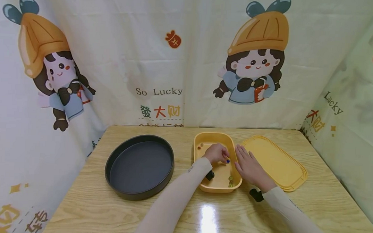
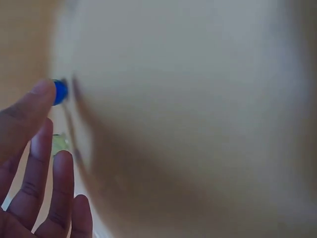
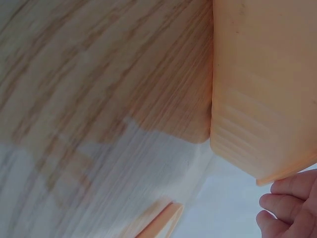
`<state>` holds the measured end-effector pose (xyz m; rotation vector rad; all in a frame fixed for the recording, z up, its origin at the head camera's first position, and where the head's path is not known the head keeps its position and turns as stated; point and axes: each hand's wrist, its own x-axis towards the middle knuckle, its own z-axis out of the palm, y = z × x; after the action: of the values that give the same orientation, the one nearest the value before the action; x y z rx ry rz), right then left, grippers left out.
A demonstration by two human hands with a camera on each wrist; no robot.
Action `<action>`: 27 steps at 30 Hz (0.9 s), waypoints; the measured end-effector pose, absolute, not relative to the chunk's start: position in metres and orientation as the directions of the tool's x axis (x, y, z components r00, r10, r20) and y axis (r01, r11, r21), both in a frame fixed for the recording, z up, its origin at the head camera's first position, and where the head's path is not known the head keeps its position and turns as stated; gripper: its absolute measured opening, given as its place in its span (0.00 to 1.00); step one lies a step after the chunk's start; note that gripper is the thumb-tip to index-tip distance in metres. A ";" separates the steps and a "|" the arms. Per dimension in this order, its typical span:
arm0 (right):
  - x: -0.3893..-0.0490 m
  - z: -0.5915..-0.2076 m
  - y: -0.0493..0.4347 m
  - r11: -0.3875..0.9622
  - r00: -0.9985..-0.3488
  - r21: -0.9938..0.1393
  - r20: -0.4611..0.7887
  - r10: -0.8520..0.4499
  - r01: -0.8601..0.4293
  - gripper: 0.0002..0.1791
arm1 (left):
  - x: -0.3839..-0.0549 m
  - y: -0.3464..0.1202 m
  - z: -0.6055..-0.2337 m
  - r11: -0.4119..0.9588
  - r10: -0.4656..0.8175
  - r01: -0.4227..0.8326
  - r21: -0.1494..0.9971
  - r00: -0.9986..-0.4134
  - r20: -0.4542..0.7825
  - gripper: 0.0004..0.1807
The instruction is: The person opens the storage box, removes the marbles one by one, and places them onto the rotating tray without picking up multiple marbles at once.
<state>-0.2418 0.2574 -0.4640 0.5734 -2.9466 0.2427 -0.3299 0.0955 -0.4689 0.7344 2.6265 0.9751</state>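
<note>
In the head view, my left hand [image 1: 216, 153] reaches down into a yellow plastic box [image 1: 197, 186]. Its thumb and a finger pinch a small blue marble [image 1: 228, 161] near the box's right wall. The left wrist view shows the blue marble [image 2: 60, 92] at the thumb tip, the other fingers loosely bent below it. A greenish marble [image 2: 60, 143] appears behind those fingers. My right hand [image 1: 250, 168] lies with straight fingers along the box's right rim; in the right wrist view its fingertips [image 3: 282, 203] touch that rim. Several greenish marbles [image 1: 230, 181] sit in the near right corner.
Two amber marbles [image 1: 199, 148] lie at the box's far left. A round dark pan [image 1: 140, 165] stands to the left on the wooden table [image 1: 107, 214]. The yellow lid [image 1: 275, 162] lies right of the box. A printed curtain [image 1: 201, 61] hangs behind.
</note>
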 end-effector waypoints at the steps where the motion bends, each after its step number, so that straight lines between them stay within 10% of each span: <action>1: -0.242 -0.464 0.257 0.915 -0.918 -0.129 0.162 -0.361 -0.383 0.32 | -0.330 0.096 -0.470 0.662 0.535 0.382 0.645 -0.844 -0.049 0.10; 27: -0.241 -0.463 0.259 0.915 -0.922 -0.142 0.150 -0.356 -0.377 0.32 | -0.333 0.106 -0.482 0.762 0.500 0.453 0.463 -0.865 0.024 0.05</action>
<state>-0.2406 0.2586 -0.4632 0.5677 -2.9555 0.2548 -0.3326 0.1061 -0.4820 0.7747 2.8536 0.7100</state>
